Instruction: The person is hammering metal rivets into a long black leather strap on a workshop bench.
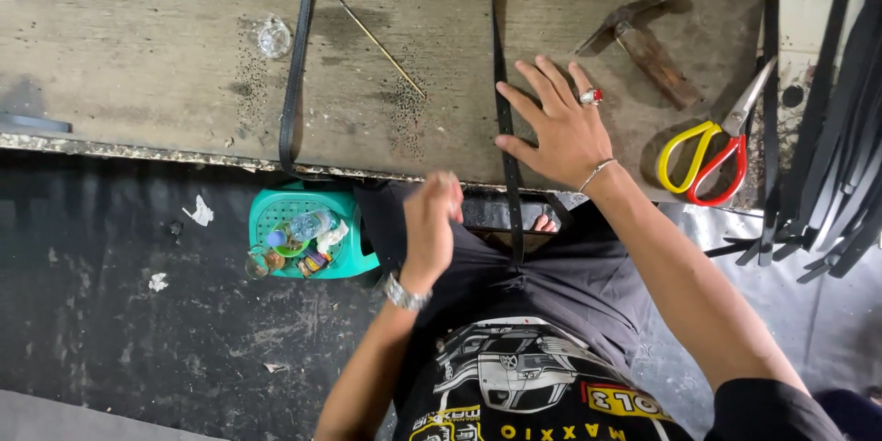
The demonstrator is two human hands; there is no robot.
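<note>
My right hand (562,129) lies flat on the worn wooden table (138,55), fingers spread, with a red-stone ring and a thin bracelet. Its thumb rests against a black strap (502,64) that runs down the table and hangs over the front edge onto my lap. Below the edge, my left hand (430,220), wearing a metal watch, is curled into a blurred fist above my lap. I see nothing in it, and it sits left of the hanging strap.
A second black strap (294,83) lies to the left, beside a thin stick (378,33) and a small clear glass piece (274,37). A hammer (643,32), yellow-and-red scissors (709,152) and a bundle of black straps (836,156) are at right. A teal stool (358,257) holds small bottles.
</note>
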